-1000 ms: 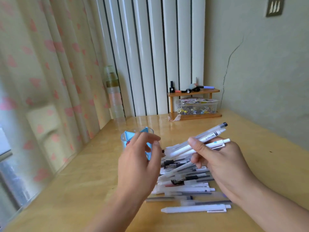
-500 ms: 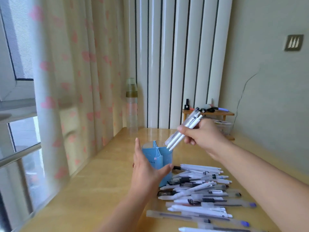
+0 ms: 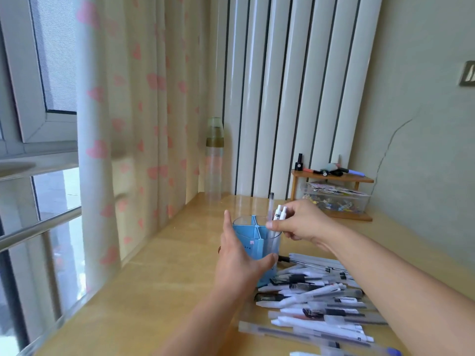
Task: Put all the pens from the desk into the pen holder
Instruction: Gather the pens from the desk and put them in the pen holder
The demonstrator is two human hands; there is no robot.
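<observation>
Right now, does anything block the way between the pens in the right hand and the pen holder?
Nothing visible does. The right hand holds the pens upright, with their lower ends already inside the blue pen holder, which the left hand steadies.

Pale yellow wooden bench (image 3: 159, 286) carried a blue sectioned plastic pen holder (image 3: 253, 242), a loose heap of white and frosted pens (image 3: 318, 304) just right of it, a tall clear bottle (image 3: 213, 163), and a small wooden corner shelf (image 3: 334, 178) at the back.
</observation>
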